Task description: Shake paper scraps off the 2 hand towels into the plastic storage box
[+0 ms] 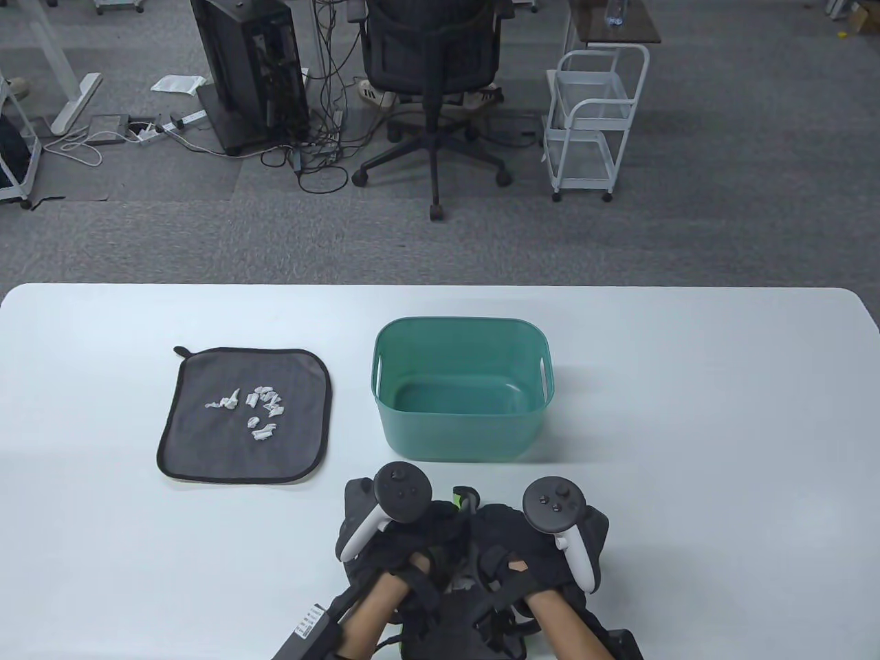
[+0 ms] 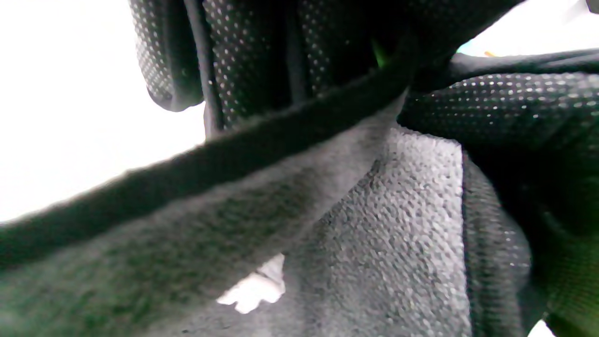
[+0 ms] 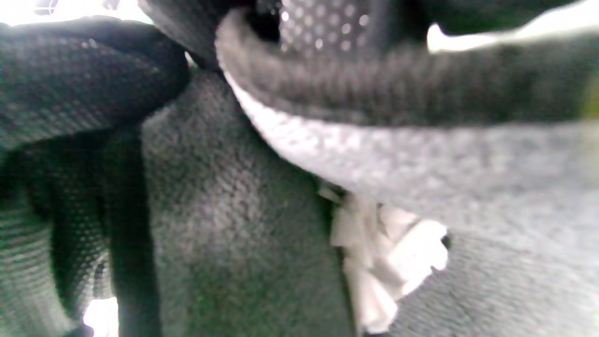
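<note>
White table; green plastic storage box near centre, open side up, nothing visible inside, slot handles on its short ends; flat grey hand towel with black binding at 9 o'clock from the box, well apart from it, a hanging loop at its far-left corner; white paper scraps clustered on the middle of that towel.

Second grey hand towel at 6 o'clock from the box, near the table's front edge, gathered up between both hands; white paper scraps caught in its folds, seen in both wrist views.

Left hand at 7 o'clock from the box, dotted glove fingers curled over the towel's black bound edge, gripping it; right hand at 5 o'clock from the box, fingers bent round the bunched cloth, holding it; a tracker on the back of each hand.

Beyond the table at 12 o'clock: grey carpet; black office chair; white wire trolley; computer tower with loose cables.
</note>
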The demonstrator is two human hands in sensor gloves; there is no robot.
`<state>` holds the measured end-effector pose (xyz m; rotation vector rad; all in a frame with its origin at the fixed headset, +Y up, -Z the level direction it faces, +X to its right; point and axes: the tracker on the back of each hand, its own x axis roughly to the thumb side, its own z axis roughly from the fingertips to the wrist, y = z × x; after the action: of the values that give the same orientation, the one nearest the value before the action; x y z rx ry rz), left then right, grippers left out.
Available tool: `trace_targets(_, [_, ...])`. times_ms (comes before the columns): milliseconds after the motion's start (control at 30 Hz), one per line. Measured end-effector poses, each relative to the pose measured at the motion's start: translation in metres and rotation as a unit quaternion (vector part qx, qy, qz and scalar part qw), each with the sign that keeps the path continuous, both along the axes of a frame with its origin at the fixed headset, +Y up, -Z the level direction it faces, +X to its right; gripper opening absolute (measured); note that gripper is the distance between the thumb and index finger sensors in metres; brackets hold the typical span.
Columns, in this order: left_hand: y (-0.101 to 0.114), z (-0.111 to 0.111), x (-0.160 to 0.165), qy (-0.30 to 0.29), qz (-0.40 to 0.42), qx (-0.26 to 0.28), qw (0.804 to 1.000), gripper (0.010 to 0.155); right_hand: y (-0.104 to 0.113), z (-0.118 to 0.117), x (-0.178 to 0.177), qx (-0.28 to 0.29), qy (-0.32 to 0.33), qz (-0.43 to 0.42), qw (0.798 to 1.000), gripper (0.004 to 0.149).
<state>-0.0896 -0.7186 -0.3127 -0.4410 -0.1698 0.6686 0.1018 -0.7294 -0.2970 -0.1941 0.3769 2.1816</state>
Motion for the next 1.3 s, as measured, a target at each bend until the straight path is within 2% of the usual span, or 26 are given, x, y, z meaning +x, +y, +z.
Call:
trace_targets(133, [0.009,-0.004,-0.005,0.014,0.015,-0.001,1.000,0.046,0.007,-0.006,-0.004,-0.022,-0.005,-0.031,0.999,0.042])
trace_targets(467, [0.033,-0.016,-0.020,0.035,0.058,-0.026,0.997,0.047,0.039,-0.022,-0.016,-0.042,-0.001,-0.031,0.999,0.042])
trace_targets(933, [0.087,-0.037,-0.024,0.039,0.088,-0.029,0.995,0.047,0.092,-0.046,-0.014,-0.066,0.008,-0.068,0.996,0.042])
trace_targets(1300, [0.126,-0.067,-0.018,0.050,0.142,-0.038,0.988,0.048,0.139,-0.079,-0.003,-0.076,0.002,-0.089,0.993,0.042])
